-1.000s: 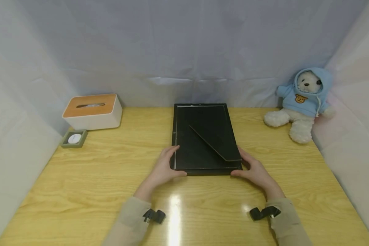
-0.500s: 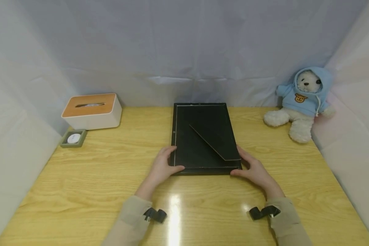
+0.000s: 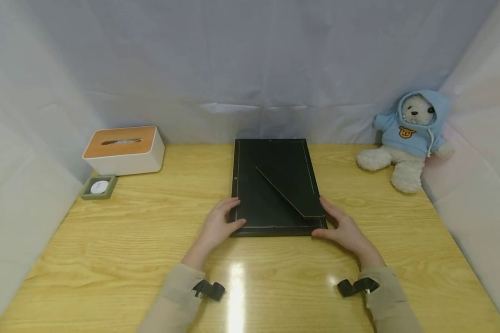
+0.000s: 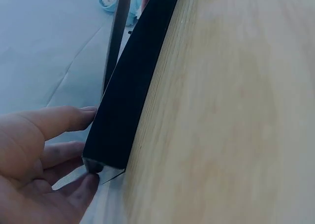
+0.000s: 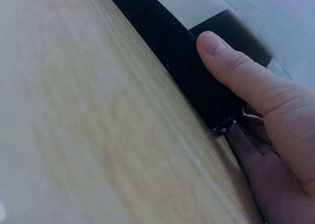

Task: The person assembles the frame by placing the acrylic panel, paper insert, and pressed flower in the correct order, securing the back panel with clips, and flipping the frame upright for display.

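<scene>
My left hand (image 3: 217, 224) and right hand (image 3: 347, 233) hold the 2 near corners of a black rectangular picture frame (image 3: 254, 203) that lies back side up on the yellow wood-grain table (image 3: 108, 249), centred before me. On the left, my thumb lies at the top by the near edge, with the fingers bent against the side; on the right, my thumb presses the near side while the fingers curl about the corner. A black angled stand flap (image 3: 300, 194) slants up from the frame's back. Far left sits a white tissue box with an orange-brown top (image 3: 139, 164), and just before it a square olive-green holder (image 3: 97, 197) containing 1 white disc (image 3: 99, 187). Far right, a white plush toy in a light-blue hoodie (image 3: 406, 178) leans against the pale cloth wall (image 3: 275, 74).
</scene>
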The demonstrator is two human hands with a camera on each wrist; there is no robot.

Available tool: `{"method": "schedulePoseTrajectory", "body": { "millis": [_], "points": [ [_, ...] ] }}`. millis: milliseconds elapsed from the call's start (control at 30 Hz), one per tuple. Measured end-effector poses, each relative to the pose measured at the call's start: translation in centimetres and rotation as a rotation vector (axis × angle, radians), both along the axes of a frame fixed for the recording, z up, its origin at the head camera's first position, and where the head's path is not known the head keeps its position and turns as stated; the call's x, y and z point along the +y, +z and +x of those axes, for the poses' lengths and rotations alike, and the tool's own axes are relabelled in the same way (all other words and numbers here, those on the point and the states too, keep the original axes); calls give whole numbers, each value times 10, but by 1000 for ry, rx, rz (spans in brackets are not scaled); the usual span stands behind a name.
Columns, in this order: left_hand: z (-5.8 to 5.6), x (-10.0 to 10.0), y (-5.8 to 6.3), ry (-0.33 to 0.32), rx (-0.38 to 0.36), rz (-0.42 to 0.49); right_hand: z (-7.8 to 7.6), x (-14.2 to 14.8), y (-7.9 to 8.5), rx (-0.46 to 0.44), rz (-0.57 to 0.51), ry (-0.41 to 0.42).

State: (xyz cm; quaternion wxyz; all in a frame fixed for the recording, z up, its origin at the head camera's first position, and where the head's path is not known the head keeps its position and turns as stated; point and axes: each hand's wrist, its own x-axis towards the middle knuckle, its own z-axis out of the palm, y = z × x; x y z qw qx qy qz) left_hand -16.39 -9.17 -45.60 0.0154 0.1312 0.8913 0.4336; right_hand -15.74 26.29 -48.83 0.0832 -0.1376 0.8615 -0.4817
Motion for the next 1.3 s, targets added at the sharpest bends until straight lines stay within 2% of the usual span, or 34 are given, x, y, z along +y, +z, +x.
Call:
{"method": "schedulePoseTrajectory", "body": {
  "millis": [167,333,467,600,867,967,1200,1300],
  "points": [
    [-5,-3,2,-93,15,-96,1,0,2,-3,15,-4],
    [-22,0,7,-181,15,-227,2,-1,2,6,-7,2],
    [-36,5,12,-200,-13,-306,2,-1,1,7,-13,8],
    [-44,7,14,-215,-49,-369,3,-3,3,-9,-7,9],
    [-52,9,16,-243,-24,-426,13,-13,35,-15,11,5],
    [-52,9,17,-246,-15,-458,15,-15,41,-20,29,4],
    [-51,11,15,-234,0,-482,1,0,2,22,22,-13],
    [-48,9,15,-244,11,-481,-1,-1,0,32,-12,-48]
  ]
}}
